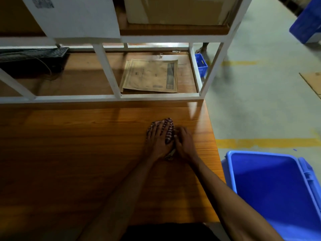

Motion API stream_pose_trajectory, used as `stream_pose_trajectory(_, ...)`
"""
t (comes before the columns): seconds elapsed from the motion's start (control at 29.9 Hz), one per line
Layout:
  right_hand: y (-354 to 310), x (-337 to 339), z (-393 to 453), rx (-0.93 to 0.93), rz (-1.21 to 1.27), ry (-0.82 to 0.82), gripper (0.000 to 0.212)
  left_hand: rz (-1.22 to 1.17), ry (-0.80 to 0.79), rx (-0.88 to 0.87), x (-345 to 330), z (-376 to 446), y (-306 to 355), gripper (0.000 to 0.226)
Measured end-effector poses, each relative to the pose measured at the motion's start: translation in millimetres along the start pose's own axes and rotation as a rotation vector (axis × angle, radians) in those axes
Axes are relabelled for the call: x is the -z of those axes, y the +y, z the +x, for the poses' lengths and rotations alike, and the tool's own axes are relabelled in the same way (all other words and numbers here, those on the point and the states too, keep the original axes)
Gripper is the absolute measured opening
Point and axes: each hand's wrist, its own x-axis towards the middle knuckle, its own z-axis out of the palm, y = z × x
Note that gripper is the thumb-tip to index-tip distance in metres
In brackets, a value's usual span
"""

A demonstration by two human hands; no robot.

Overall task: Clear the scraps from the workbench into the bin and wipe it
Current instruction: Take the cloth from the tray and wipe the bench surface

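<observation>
Close below me, my forearms run out over the wooden workbench (69,153). Most of the striped cloth (169,131) is hidden under my left hand (159,139), fingers straight and pressing it flat. Whether my right hand (185,144), touching the cloth's right edge, grips it, I cannot tell. A blue bin (271,188), cut off, stands right of the bench.

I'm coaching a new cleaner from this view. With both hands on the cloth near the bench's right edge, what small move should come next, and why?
Probably sweep the cloth leftward across the workbench. The left hand lies flat on it and the right hand rests beside it, close to the right edge by the blue bin, and no scraps show on the open wood, which stretches away to the left.
</observation>
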Motion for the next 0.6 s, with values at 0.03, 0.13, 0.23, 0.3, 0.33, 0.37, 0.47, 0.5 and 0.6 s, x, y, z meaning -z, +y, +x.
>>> stream_pose_trajectory(0.03, -4, -4, -1, -0.019, 0.019, 0.015, 0.038, -0.105, -0.042, -0.014, 7, 4, -2, 0.084)
stream_pose_trajectory(0.13, -17, -17, 1, -0.054, 0.043, -0.011, 0.05, -0.685, -0.08, 0.041, 42, 4, -7, 0.052)
stream_pose_trajectory(0.23, -19, -36, 3, 0.048, -0.207, -0.16, 0.062, -0.97, 0.2, 0.157, 56, -16, -25, 0.032)
stream_pose_trajectory(0.3, -21, -46, -4, 0.03, -0.369, -0.246, 0.069, -0.82, 0.329, 0.148, 49, -25, -43, 0.031)
stream_pose_trajectory(0.33, -25, -51, -12, 0.006, -0.388, -0.24, 0.07, -0.692, 0.344, 0.101, 44, -27, -55, 0.034)
stream_pose_trajectory(0.37, -28, -55, -21, -0.011, -0.39, -0.211, 0.068, -0.55, 0.329, 0.051, 39, -27, -65, 0.038)
stream_pose_trajectory(0.47, -39, -64, -57, -0.037, -0.448, -0.16, 0.066, -0.2, 0.209, -0.057, 25, -34, -91, 0.053)
stream_pose_trajectory(0.5, -42, -66, -64, -0.055, -0.478, -0.158, 0.067, -0.109, 0.187, -0.079, 22, -38, -95, 0.056)
stream_pose_trajectory(0.6, -52, -74, -56, -0.087, -0.585, -0.135, 0.064, -0.023, 0.188, -0.096, 17, -46, -100, 0.056)
